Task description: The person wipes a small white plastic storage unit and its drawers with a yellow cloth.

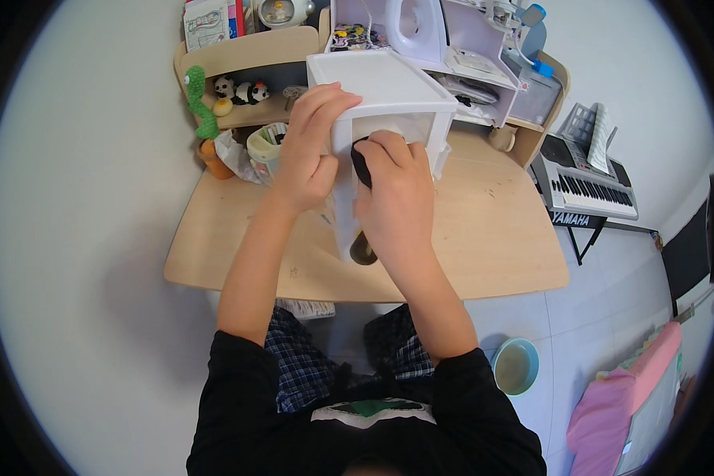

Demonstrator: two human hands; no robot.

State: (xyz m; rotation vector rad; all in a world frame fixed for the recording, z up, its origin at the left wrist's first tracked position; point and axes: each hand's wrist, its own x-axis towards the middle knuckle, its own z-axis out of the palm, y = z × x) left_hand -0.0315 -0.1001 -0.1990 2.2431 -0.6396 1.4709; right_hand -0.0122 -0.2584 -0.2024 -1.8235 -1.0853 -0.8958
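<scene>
On the desk in front of me stands a white plastic storage box, its open front facing me. My left hand grips its left upper edge, fingers over the top and the thumb curled against the side. My right hand is at the opening, closed around a black item that it mostly covers. Below that hand, near the box's lower front, shows a dark rounded piece. Whether both dark parts belong to one thing I cannot tell. The inside of the box is largely hidden.
The wooden desk curves around the box. Behind the left hand are a tub of pens, a green cactus toy and panda figures. A purple shelf unit stands behind; a Yamaha keyboard and blue bucket are right.
</scene>
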